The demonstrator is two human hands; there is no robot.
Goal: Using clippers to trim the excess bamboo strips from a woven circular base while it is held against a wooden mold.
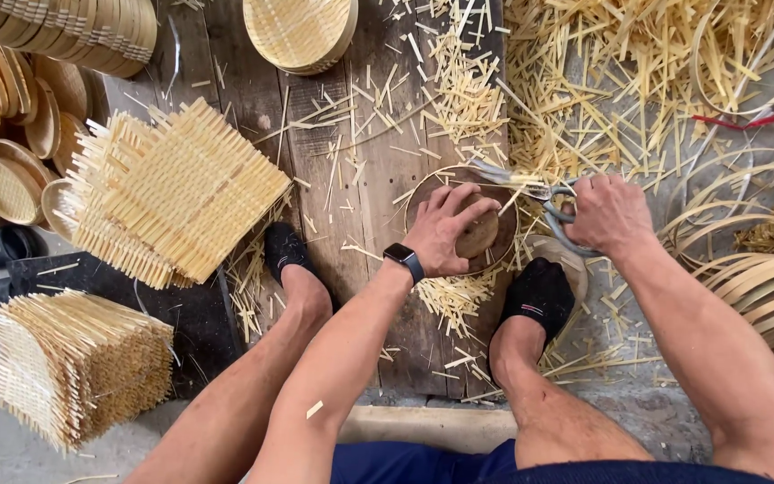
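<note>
Head view: stacked square woven mats (176,193) lie at 9 o'clock. Left hand (445,229) presses a round wooden disc (481,229) at centre, fingers spread wide and flat on it. Right hand (611,213), at 3 o'clock of the disc, grips scissors (544,202), fingers closed through the handles.

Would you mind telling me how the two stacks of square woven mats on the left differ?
The upper stack lies flat on the boards, its woven face up; the lower stack sits on the ground and shows mostly its fringed edges. The upper stack looks wider and thinner, the lower one taller. Both are pale bamboo squares with untrimmed strip ends.
</note>
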